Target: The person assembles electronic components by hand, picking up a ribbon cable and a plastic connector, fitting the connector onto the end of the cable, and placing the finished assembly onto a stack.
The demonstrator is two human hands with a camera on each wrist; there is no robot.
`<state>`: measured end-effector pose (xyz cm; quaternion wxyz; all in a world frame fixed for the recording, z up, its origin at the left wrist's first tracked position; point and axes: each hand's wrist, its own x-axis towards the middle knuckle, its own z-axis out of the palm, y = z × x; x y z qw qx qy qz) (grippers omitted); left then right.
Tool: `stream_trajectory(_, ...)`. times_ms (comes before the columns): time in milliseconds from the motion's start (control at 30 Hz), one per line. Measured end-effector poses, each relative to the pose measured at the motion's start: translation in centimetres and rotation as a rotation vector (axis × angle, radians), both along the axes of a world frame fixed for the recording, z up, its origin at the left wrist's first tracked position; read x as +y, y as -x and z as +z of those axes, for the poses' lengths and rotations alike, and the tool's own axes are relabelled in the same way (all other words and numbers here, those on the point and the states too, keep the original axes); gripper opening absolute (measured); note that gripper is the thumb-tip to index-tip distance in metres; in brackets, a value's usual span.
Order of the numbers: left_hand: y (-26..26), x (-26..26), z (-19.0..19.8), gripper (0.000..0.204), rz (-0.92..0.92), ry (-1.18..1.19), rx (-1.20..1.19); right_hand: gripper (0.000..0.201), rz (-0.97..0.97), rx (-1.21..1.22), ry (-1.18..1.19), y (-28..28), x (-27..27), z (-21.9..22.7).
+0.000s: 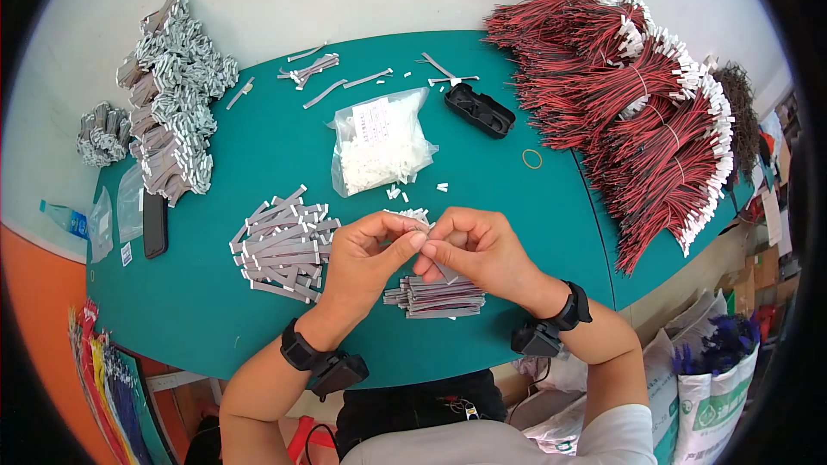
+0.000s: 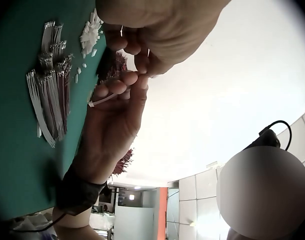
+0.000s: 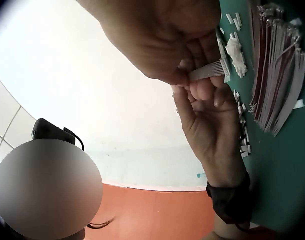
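Observation:
In the head view, my right hand [image 1: 482, 245] grips a short grey ribbon cable [image 1: 449, 275] that sticks out below its fingers. One end carries a white connector [image 3: 226, 70], seen in the right wrist view beside the curled fingers. My left hand [image 1: 366, 250] meets the right at the fingertips, thumb and forefinger pinching at the cable's other end. That end is hidden between the fingertips. Both hands are over the green table [image 1: 284, 336]. Under them lies a stack of grey ribbon cables [image 1: 435, 297], with small white connector housings [image 2: 90, 35] just beyond.
Left of the hands is a pile of ribbon cables with white ends [image 1: 280, 245]. A clear bag of white housings [image 1: 383, 151] and a black case [image 1: 480, 110] lie farther back. Red-black wire bundles [image 1: 637, 112] fill the right, grey cable bundles [image 1: 177, 103] the left, beside a phone [image 1: 155, 226].

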<state>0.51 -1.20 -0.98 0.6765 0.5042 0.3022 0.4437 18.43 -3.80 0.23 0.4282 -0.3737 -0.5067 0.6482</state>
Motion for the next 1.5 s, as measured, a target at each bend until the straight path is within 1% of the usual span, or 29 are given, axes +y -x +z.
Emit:
stream_trajectory(300, 0.07, 0.06, 0.04, 0.012, -0.004, 0.188, -0.033, 0.006, -0.061, 0.013, -0.027, 0.32, -0.3, -0.06)
stream_trajectory(367, 0.17, 0.08, 0.0, 0.013, -0.03, 0.221, -0.083, 0.006, -0.076, 0.011, -0.022, 0.41, -0.36, 0.04)
stream_trajectory(500, 0.12, 0.04, -0.15, 0.014, -0.076, 0.259, -0.176, 0.007, -0.026, 0.036, -0.03, 0.1, -0.1, 0.08)
stream_trajectory(600, 0.33, 0.15, -0.43, 0.013, -0.06, 0.147, -0.072, 0.007, 0.0, 0.033, -0.003, -0.03, -0.02, 0.08)
stream_trajectory(700, 0.06, -0.11, -0.02, 0.011, 0.01, 0.012, -0.012, 0.007, 0.009, 0.022, 0.011, -0.04, -0.03, 0.23)
stream_trajectory(800, 0.01, -0.16, -0.3, 0.011, 0.049, -0.072, -0.014, 0.008, 0.018, 0.004, 0.005, -0.05, -0.02, 0.3)
stream_trajectory(900, -0.12, -0.31, 0.25, 0.008, 0.068, -0.058, 0.02, 0.008, 0.017, -0.01, -0.002, -0.02, -0.02, 0.17)
stream_trajectory(1067, -0.21, -0.45, -0.05, 0.01, 0.057, -0.037, -0.025, 0.011, 0.003, -0.004, 0.026, 0.27, -0.17, 0.65)
stream_trajectory(1100, -0.22, -0.41, -0.16, 0.011, 0.05, -0.042, -0.027, 0.012, -0.009, -0.035, 0.011, 0.23, -0.16, 0.68)
stream_trajectory(1200, -0.64, -0.67, 0.05, 0.014, 0.095, 0.027, -0.01, 0.015, -0.056, -0.096, -0.024, 0.2, -0.24, 0.55)
stream_trajectory(1300, -0.34, -0.61, -0.08, 0.016, 0.066, 0.103, 0.031, 0.017, -0.102, -0.094, -0.052, 0.28, -0.2, 0.41)
stream_trajectory(1400, -0.15, -0.33, -0.4, 0.017, 0.049, 0.088, -0.007, 0.017, -0.101, -0.096, -0.06, 0.2, -0.21, 0.4)
stream_trajectory(1500, -0.64, -0.61, 0.05, 0.015, 0.086, 0.012, 0.009, 0.016, -0.089, -0.111, -0.059, 0.24, -0.3, 0.44)
